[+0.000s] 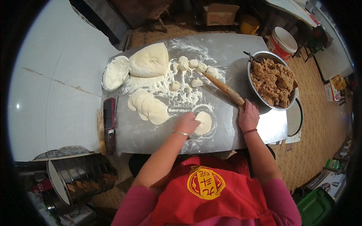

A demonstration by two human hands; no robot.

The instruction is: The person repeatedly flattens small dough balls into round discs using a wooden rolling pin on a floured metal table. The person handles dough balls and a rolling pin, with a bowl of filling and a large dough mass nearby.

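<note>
My right hand (249,115) grips one end of a wooden rolling pin (224,88), whose far end slants up and left to the dough balls. At the near part of the metal worktop, my left hand (187,123) is blurred, its fingers at the left edge of a flat round dough wrapper (203,123); whether they pinch it I cannot tell. Overlapping rolled wrappers (148,107) lie to the left of that hand. Several small dough pieces (193,63) sit in scattered flour beyond. Behind them, at the back left, rests a large dough lump (150,61).
A metal bowl of brown filling (273,82) with a utensil handle stands at the right. A bowl of flour (116,72) is at the left edge. A cleaver (109,124) and a straw brush (101,131) lie beside the worktop (135,138). A white bucket (284,41) stands beyond.
</note>
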